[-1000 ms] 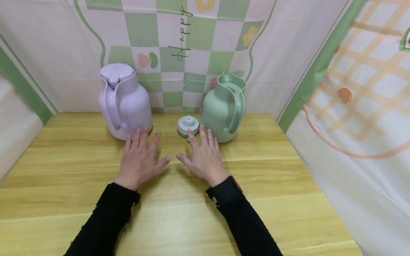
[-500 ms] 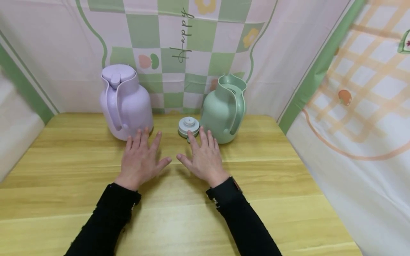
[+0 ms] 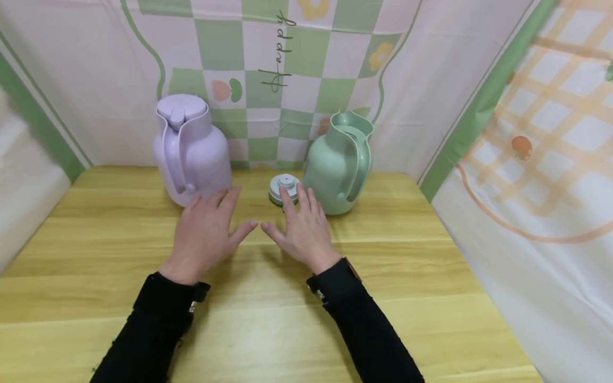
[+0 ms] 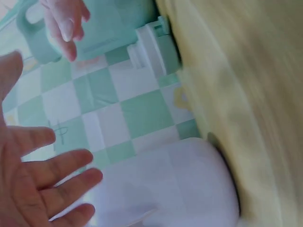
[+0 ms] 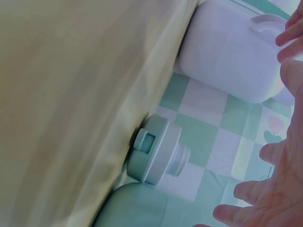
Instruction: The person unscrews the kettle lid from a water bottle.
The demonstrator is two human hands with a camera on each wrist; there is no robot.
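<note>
A lavender thermos jug (image 3: 210, 154) stands upright at the back left, its lid on and its handle facing me. My left hand (image 3: 203, 234) hovers in front of it with fingers extended and thumb out to the right, holding nothing. To the right stands a green thermos jug (image 3: 323, 173) with an uncovered top. Beside it lies a lid (image 5: 156, 146), pale stopper side up and green side on the table. My right hand (image 3: 305, 229) is held just in front of the lid and green jug, fingers spread; its fingertips overlap the lid in the head view.
The wood-grain table (image 3: 268, 330) extends from me to a checked cloth backdrop (image 3: 258, 48) right behind the jugs. More printed cloth (image 3: 522, 175) hangs along the right side, and a pale cloth (image 3: 29, 175) along the left.
My left hand has risen from the table, its fingers foreshortened now. The right hand has lifted slightly. The head view has shifted a little; the jugs and lid stand where they were.
</note>
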